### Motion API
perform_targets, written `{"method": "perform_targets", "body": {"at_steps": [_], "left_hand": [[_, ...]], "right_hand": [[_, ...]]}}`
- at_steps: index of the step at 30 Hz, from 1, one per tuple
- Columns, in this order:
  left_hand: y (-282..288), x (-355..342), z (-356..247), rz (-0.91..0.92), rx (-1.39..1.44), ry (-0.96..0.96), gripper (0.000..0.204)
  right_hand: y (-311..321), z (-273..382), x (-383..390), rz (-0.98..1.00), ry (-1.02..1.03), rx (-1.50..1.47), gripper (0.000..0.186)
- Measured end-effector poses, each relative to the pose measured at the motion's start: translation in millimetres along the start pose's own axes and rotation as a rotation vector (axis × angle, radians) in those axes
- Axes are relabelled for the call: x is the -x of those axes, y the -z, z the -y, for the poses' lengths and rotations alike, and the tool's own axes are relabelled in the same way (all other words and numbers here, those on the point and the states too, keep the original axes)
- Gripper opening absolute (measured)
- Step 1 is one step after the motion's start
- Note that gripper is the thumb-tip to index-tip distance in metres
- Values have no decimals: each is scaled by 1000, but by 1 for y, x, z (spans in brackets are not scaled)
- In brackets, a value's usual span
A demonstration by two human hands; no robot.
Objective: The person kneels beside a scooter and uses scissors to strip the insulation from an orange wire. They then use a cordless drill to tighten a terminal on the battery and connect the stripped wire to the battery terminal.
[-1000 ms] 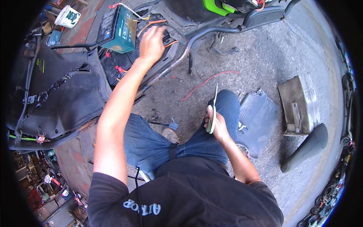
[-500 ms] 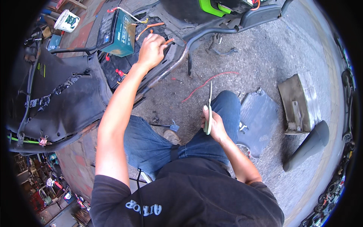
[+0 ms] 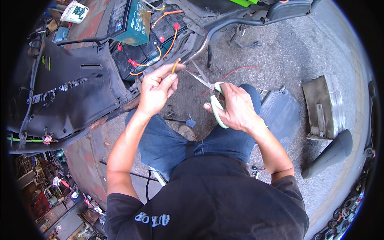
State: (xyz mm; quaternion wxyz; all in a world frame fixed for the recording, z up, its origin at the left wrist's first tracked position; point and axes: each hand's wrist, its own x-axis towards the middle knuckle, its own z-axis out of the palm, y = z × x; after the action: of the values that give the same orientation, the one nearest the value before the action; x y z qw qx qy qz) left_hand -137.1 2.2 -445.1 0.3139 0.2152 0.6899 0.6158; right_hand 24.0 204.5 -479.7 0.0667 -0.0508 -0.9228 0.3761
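Between the thumb and finger of my left hand an orange wire is pinched, its end sticking up. My right hand has its fingers in the pale green handles of a pair of scissors. The scissor blades are spread apart and point toward the wire's end, without touching it. Beyond my left hand, black batteries with red terminal caps and orange leads sit in the vehicle's frame. A teal and black battery stands on top of them.
The vehicle's black floor panel lies to the left, and its frame tube crosses the far side. A red wire lies on the ground. On the right are a grey panel, a metal box and a dark curved part.
My left hand has come back toward me from the batteries, holding the orange wire. My right hand has raised the scissors toward it, and their blades have opened.
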Motion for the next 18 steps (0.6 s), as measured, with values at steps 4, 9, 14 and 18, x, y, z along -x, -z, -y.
{"method": "perform_targets", "body": {"at_steps": [4,9,14,18], "left_hand": [[-8,21,17,-120,-165,50,27],[-15,28,26,-160,-549,-184,26],[-18,25,28,-172,-726,-386,29],[-19,25,28,-149,-944,-455,31]], "right_hand": [[-5,6,-9,77,6,19,57],[-14,16,-13,144,-3,-43,70],[-16,19,-11,217,-92,-109,59],[-17,17,-9,204,-88,-113,58]]}}
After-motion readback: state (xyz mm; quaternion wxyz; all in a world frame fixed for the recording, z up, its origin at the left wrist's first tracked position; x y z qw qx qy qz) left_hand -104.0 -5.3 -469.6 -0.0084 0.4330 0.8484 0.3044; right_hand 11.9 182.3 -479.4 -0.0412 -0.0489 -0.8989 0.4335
